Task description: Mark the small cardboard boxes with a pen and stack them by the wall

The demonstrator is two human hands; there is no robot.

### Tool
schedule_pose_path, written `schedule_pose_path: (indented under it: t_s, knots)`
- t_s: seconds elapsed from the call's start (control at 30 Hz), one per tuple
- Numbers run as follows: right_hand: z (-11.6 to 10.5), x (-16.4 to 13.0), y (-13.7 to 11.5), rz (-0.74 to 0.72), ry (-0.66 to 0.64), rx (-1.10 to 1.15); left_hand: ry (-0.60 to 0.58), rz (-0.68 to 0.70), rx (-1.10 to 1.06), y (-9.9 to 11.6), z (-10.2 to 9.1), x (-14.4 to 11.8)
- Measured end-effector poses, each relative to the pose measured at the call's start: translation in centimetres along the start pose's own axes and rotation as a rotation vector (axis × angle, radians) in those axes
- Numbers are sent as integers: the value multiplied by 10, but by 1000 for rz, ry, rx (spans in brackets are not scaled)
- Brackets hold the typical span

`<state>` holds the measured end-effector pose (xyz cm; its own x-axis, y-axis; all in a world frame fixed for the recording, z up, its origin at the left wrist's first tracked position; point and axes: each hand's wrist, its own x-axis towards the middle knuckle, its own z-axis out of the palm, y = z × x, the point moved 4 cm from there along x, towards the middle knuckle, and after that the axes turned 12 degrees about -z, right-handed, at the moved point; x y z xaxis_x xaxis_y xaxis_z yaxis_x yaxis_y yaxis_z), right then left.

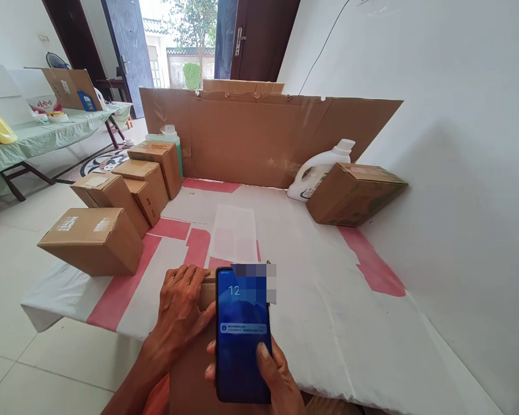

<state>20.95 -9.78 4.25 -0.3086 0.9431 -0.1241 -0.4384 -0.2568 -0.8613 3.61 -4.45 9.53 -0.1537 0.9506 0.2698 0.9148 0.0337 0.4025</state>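
My right hand [282, 377] holds a smartphone [242, 366] upright, thumb over the lower right of its lit blue lock screen and fingertips showing at its left edge. Part of the screen's top is blurred out by grey squares. Just left of the phone, my left hand [182, 300] grips the upper end of a cardboard box [192, 374], fingers bent over the top and thumb pointing toward the phone. Much of this box is hidden behind the phone and my hands. A thin white sheet [234, 230] lies flat on the tablecloth beyond them.
Several cardboard boxes [95, 242] line the table's left side, with a green-liquid jug [173, 138] behind. At right, another box [354, 196] leans by a white jug [315, 170] near the wall. A cardboard panel [251, 138] stands across the back of the white-and-pink cloth [320, 323].
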Motion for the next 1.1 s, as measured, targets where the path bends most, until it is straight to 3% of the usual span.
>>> schedule_pose_path:
  t_s: [0.1,0.2,0.27,0.37,0.5,0.7,0.9,1.0,1.1]
  knots:
    - [-20,12,-15,-1,186,-15,-3,-8,-4,0,0,1]
    - [-60,38,-31,-160,353,-176,6,-15,1,0,1,1]
    - [-94,59,-34,-232,417,-325,2,-9,-2,0,2,2]
    - [-142,83,-29,-225,482,-694,-11,-9,-7,1,5,4]
    - [-181,93,-19,-187,534,-922,-40,-7,7,1,11,11]
    - [-191,92,-16,-136,513,-1216,-113,-42,41,-1,25,26]
    - [-185,90,-19,-47,498,-1424,-291,-91,-226,-15,35,42]
    - [-178,89,-23,-35,490,-1469,-286,-115,-293,-30,31,47]
    - [-166,80,-29,-83,499,-1499,-176,-255,-451,-61,27,38]
